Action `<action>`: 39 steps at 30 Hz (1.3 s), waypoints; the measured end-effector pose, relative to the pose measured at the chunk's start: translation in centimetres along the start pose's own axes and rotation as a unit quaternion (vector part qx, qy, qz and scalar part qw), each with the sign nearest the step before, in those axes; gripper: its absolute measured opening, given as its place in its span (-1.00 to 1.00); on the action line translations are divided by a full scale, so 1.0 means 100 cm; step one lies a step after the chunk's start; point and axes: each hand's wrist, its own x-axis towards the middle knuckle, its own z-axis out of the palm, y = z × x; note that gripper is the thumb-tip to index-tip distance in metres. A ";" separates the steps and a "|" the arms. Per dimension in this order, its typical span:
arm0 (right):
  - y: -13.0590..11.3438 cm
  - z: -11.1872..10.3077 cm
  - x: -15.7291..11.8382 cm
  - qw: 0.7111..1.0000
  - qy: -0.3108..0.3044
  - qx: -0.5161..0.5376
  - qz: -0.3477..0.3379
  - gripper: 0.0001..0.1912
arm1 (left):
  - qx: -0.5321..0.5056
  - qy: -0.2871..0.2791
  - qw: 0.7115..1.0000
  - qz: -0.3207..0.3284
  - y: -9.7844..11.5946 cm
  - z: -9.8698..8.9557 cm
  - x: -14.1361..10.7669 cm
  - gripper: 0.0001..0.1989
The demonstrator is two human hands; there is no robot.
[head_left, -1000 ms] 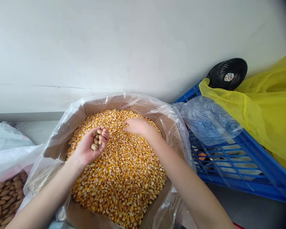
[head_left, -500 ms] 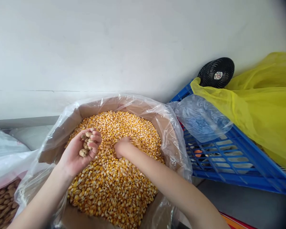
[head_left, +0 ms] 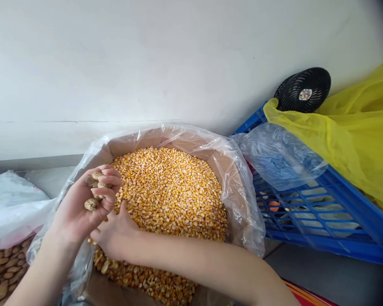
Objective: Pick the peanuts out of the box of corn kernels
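My left hand (head_left: 91,199) is palm up above the left side of the carton. Its fingers curl over several mottled tan nuts that look like peanuts in their shells (head_left: 91,204). Below and just right of it, my right hand (head_left: 116,233) reaches across to the left edge of the corn kernels (head_left: 175,187), fingers spread and touching them. Part of that hand is hidden behind the left one, and a few kernels show around its fingers. The corn fills a cardboard box (head_left: 115,146) lined with a clear plastic bag (head_left: 242,187).
To the right, a blue plastic crate (head_left: 347,212) carries yellow mesh (head_left: 354,140), a clear bag (head_left: 284,157) and a black fan (head_left: 306,91). At lower left lie almond-like brown nuts (head_left: 6,272) beside a white plastic bag (head_left: 15,204). A white wall (head_left: 178,59) stands behind.
My right hand has come out of the middle of the corn and moved left and nearer, beside the left hand. The left hand has shifted slightly left, still holding the peanuts.
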 end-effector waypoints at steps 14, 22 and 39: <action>0.060 -0.018 -0.052 0.927 -0.228 -0.041 0.295 -0.67 | -0.027 -0.009 0.999 0.045 0.010 0.003 -0.018 -0.87; -0.016 0.014 -0.033 0.994 -0.085 0.023 -0.069 -0.76 | -0.016 0.037 0.997 0.072 0.008 0.002 -0.014 -0.89; 0.082 -0.068 -0.055 0.979 -0.086 -0.009 0.187 -0.72 | -0.016 0.005 0.996 0.084 0.018 -0.004 -0.012 -0.90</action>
